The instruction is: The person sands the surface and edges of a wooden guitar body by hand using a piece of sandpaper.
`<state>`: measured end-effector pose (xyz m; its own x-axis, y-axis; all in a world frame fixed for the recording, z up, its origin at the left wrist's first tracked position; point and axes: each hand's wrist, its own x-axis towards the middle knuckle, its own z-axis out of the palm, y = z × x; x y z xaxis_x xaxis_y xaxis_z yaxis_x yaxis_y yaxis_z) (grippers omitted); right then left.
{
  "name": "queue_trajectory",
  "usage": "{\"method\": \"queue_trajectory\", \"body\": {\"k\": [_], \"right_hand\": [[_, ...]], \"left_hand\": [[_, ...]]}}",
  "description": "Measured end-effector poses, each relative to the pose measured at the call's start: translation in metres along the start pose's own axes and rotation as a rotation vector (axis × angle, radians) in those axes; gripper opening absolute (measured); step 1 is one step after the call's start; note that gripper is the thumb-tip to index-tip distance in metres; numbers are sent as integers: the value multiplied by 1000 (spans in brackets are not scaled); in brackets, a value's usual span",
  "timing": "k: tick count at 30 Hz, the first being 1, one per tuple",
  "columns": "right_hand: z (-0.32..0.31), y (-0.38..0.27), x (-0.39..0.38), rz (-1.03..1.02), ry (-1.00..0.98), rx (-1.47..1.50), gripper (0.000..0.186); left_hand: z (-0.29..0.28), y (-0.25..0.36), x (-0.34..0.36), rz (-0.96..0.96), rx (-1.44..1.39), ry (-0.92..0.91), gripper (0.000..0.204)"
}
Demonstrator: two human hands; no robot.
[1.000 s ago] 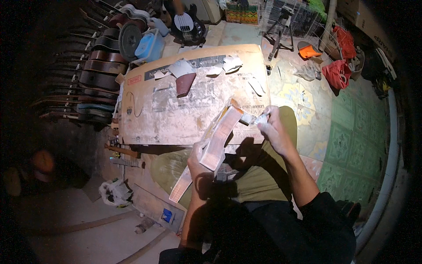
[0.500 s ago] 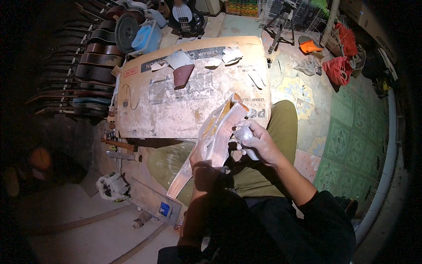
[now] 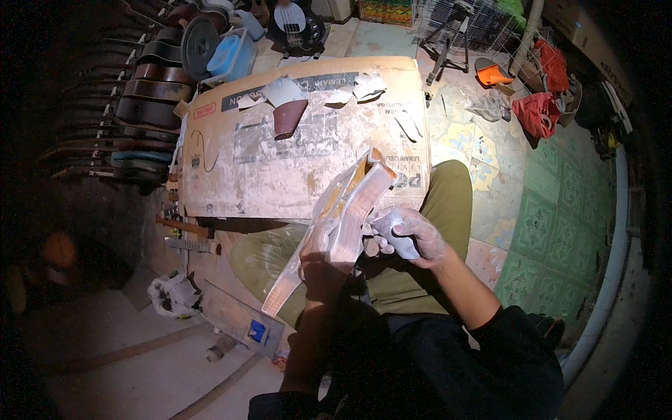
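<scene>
My left hand [image 3: 320,259] is wrapped round a long, angular wooden piece [image 3: 366,194] with pale sanded faces, yellow-orange inner parts and white dust on it, held tilted over my lap. My right hand [image 3: 423,241], whitened with dust, grips a folded pale grey sheet [image 3: 392,231], probably abrasive paper, just right of the wooden piece. Beyond them lies a dusty cardboard sheet [image 3: 248,189] carrying torn pale paper scraps [image 3: 280,89] and a dark red-brown piece [image 3: 289,117].
Guitars [image 3: 150,105] are stacked at the left, beside a blue tub [image 3: 225,56]. A black instrument [image 3: 294,28], tripod [image 3: 444,45], orange scoop [image 3: 493,73] and red bags [image 3: 535,112] stand behind and right. Tools [image 3: 189,234] lie by the cardboard's left corner.
My right hand has come down and left toward the middle of the wooden piece, turning the grey sheet with it. My left hand still holds the piece, with little movement.
</scene>
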<state>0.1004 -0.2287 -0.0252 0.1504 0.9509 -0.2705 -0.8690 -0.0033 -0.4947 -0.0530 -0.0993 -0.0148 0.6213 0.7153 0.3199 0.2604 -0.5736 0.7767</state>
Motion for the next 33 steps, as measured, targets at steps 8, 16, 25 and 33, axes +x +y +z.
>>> {"method": "queue_trajectory", "body": {"k": [8, 16, 25, 33], "right_hand": [[-3, 3, 3, -129, 162, -196, 31], [3, 10, 7, -715, 276, -1434, 30], [6, 19, 15, -744, 294, -1519, 31], [12, 37, 4, -733, 289, -1374, 35]], "left_hand": [[-6, -3, -3, 1, -59, -86, 31], [15, -49, -37, -245, -353, -64, 37], [28, -91, -71, -532, -634, 53, 38], [9, -77, -60, -203, 431, -281, 57]]}}
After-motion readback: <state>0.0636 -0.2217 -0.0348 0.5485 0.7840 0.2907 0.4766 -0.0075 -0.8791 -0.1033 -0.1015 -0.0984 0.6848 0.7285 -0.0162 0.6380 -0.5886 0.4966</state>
